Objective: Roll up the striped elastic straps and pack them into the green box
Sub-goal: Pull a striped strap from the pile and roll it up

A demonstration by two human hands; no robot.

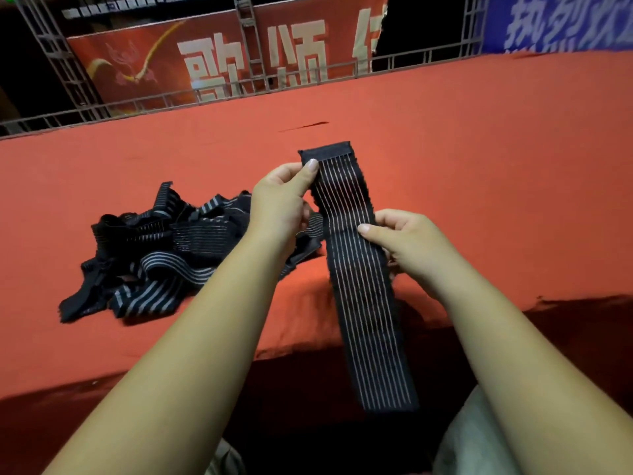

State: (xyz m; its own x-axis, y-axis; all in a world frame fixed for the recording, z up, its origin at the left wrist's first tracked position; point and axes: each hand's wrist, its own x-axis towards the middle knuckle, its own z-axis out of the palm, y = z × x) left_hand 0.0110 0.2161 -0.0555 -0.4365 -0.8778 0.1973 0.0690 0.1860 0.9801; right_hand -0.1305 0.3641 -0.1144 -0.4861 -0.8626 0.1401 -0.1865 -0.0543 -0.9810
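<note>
Both hands hold one strap point(356, 269) up in front of the person, above the near edge of the table point(479, 166), which is covered in red cloth. The strap is black with thin pale stripes running along its length, and it is stretched flat, not rolled. The left hand point(284, 200) pinches it at the upper left edge, just below the plain black end: the thumb lies on the front face and the other fingers are curled behind. The right hand point(411, 241) grips the right edge lower down, about mid-length, with the thumb pressed across the front and the fingers tucked behind the strap. From there the strap hangs free, slanting down past the table edge toward the lap, where grey trousers point(479, 440) show. Its top end stands tilted slightly away from the person. To the left of the hands, on the cloth, lies a loose pile point(154, 248) of more striped straps, tangled and overlapping; the left forearm crosses in front of its right side. At the far edge of the table runs a metal truss point(246, 29), and behind it hang a red banner point(154, 63) with large pale characters and, at upper right, a blue banner point(565, 22).
</note>
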